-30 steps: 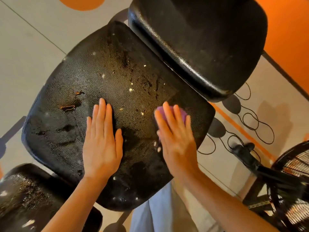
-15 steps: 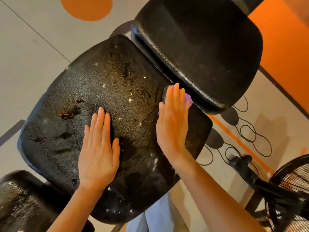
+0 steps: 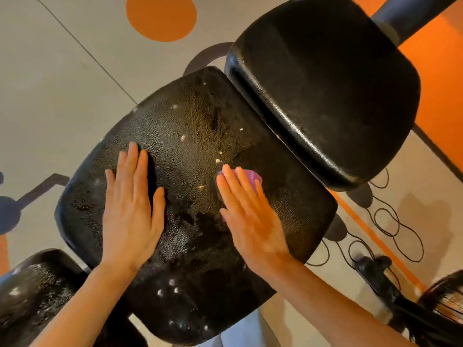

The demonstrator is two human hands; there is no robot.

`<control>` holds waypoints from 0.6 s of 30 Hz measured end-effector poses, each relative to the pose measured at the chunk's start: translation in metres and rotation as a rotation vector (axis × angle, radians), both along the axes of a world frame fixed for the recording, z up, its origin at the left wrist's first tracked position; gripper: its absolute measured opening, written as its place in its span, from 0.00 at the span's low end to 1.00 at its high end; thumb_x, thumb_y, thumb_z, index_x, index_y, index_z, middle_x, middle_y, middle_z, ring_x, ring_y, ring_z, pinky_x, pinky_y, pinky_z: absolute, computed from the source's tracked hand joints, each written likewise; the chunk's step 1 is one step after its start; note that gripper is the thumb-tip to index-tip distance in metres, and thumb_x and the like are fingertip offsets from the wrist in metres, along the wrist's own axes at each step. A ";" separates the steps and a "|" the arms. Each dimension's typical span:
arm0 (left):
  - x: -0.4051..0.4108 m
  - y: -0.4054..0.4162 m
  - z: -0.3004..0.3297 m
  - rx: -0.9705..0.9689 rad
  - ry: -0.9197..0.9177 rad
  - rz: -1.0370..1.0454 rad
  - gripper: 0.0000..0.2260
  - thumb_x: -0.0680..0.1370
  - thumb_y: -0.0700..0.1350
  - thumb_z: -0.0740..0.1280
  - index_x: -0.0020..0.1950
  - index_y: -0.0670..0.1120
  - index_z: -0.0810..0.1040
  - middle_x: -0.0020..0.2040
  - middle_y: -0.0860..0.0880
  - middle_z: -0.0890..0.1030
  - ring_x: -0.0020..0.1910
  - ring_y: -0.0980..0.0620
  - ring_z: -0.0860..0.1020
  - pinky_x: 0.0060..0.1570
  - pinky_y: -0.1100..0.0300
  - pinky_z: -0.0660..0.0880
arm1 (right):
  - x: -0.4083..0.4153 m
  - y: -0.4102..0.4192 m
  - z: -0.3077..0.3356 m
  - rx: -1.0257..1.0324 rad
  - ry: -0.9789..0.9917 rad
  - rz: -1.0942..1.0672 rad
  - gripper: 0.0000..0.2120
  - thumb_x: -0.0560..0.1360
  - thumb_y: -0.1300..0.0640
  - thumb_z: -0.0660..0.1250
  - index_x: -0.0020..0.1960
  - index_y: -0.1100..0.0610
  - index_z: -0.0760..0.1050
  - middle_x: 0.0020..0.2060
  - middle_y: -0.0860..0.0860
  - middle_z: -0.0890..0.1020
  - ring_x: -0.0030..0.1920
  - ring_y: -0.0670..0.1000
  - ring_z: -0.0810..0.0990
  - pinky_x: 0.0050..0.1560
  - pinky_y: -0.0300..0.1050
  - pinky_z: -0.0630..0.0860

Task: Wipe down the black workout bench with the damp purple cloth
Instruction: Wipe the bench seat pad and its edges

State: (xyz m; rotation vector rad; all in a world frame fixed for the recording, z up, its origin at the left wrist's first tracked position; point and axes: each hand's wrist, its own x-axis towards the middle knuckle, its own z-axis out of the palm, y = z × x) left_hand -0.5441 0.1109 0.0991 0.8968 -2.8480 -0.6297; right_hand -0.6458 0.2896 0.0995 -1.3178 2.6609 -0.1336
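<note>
The black workout bench seat pad [image 3: 190, 136] fills the middle of the head view, pebbled, worn and flecked with pale specks. My left hand [image 3: 131, 204] lies flat on its left half, fingers straight. My right hand [image 3: 246, 211] presses flat on the purple cloth [image 3: 253, 176], which peeks out beyond my fingertips and a little under the palm's left edge. The cloth sits near the seat's right side, short of the gap to the black back pad [image 3: 333, 96].
A second black pad [image 3: 32, 294] sits at lower left. A black fan [image 3: 446, 304] and a looping black cable [image 3: 390, 221] lie on the floor at right. The floor is grey with orange shapes [image 3: 161, 17]. My light trousers [image 3: 240, 331] show below the seat.
My right hand slid the cloth up to the gap by the back pad, then pulled it back toward me onto the seat. My left hand stayed flat on the seat.
</note>
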 end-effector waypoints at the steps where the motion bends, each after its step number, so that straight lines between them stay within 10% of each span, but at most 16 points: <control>1: 0.001 -0.005 -0.002 -0.013 -0.022 -0.007 0.27 0.82 0.51 0.53 0.80 0.43 0.52 0.81 0.46 0.50 0.80 0.49 0.46 0.77 0.58 0.39 | -0.018 0.001 -0.004 -0.010 0.005 -0.014 0.26 0.80 0.53 0.50 0.76 0.60 0.57 0.76 0.57 0.59 0.77 0.55 0.54 0.75 0.54 0.53; 5: 0.003 -0.009 -0.009 -0.048 -0.061 -0.024 0.27 0.82 0.51 0.51 0.80 0.42 0.52 0.81 0.46 0.50 0.80 0.49 0.46 0.78 0.54 0.41 | -0.065 -0.042 -0.002 -0.191 -0.057 -0.573 0.25 0.81 0.53 0.47 0.76 0.61 0.57 0.76 0.58 0.59 0.77 0.57 0.54 0.76 0.59 0.54; 10: 0.003 -0.009 -0.010 -0.054 -0.063 -0.026 0.28 0.82 0.51 0.52 0.79 0.42 0.53 0.81 0.46 0.50 0.80 0.48 0.47 0.78 0.52 0.43 | -0.018 -0.025 0.001 -0.081 -0.069 -0.002 0.26 0.80 0.55 0.52 0.77 0.60 0.54 0.77 0.57 0.58 0.77 0.56 0.53 0.75 0.56 0.58; 15: 0.003 -0.010 -0.012 -0.056 -0.067 -0.030 0.28 0.82 0.51 0.53 0.79 0.41 0.54 0.81 0.46 0.51 0.80 0.47 0.48 0.78 0.51 0.44 | -0.076 -0.068 0.002 -0.260 -0.186 -0.569 0.25 0.82 0.54 0.51 0.77 0.60 0.52 0.77 0.57 0.57 0.77 0.57 0.52 0.75 0.59 0.55; 18: 0.003 -0.012 -0.010 -0.033 -0.070 -0.034 0.28 0.81 0.51 0.52 0.79 0.42 0.53 0.81 0.46 0.50 0.80 0.48 0.47 0.78 0.51 0.44 | -0.015 -0.070 0.001 -0.145 -0.092 -0.201 0.27 0.81 0.54 0.52 0.78 0.59 0.51 0.77 0.56 0.53 0.78 0.56 0.49 0.77 0.56 0.51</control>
